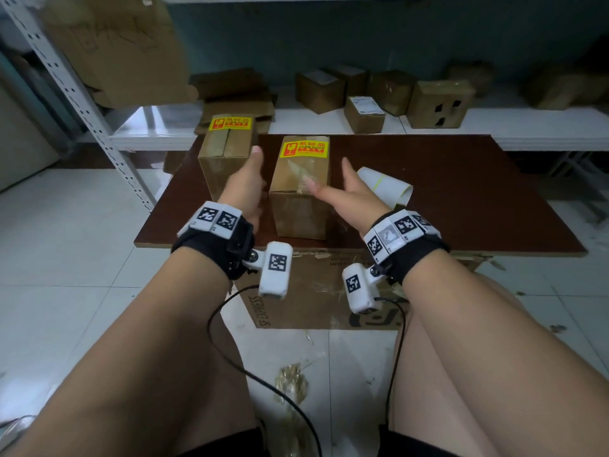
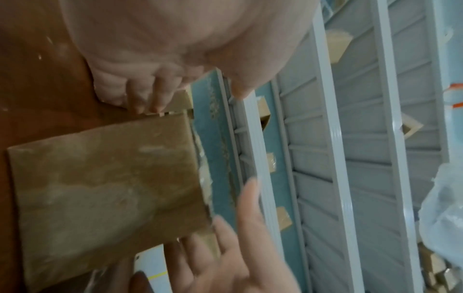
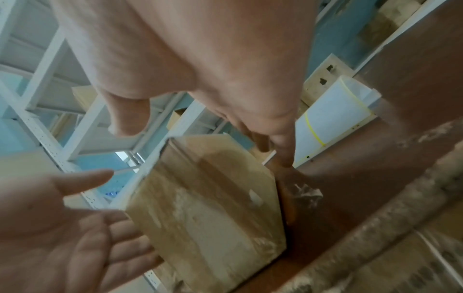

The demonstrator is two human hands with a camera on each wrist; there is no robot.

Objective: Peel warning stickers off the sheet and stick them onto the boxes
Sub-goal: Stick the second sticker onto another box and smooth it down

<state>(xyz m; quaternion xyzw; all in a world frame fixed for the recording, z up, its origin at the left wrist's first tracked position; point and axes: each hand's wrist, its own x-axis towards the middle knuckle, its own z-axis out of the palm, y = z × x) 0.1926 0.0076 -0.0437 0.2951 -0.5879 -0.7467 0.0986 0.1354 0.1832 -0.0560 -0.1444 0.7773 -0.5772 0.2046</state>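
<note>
Cardboard makes up both boxes on the counter (image 1: 445, 179), and each already carries a yellow warning sticker on its top. The near box (image 1: 301, 189) stands between the two hands; its sticker (image 1: 304, 149) lies at the far end of the lid. The left hand (image 1: 245, 188) is on the box's left, the right hand (image 1: 346, 192) on its right, both with fingers spread and straight, holding nothing, and neither plainly touches the cardboard. The second box (image 1: 224, 153), with its own sticker (image 1: 230, 123), stands just beyond the left hand's thumb.

Both boxes are taped shut, so what they hold cannot be told. They look stiff and probably light; the near one would best be taken by flat palms on opposite side walls, since the tape over the top seam looks glossy and may slip.

Just past the right hand's fingers lies the curled sticker sheet (image 1: 385, 186), thin, springy and apparently without stickers on the part that shows.
</note>
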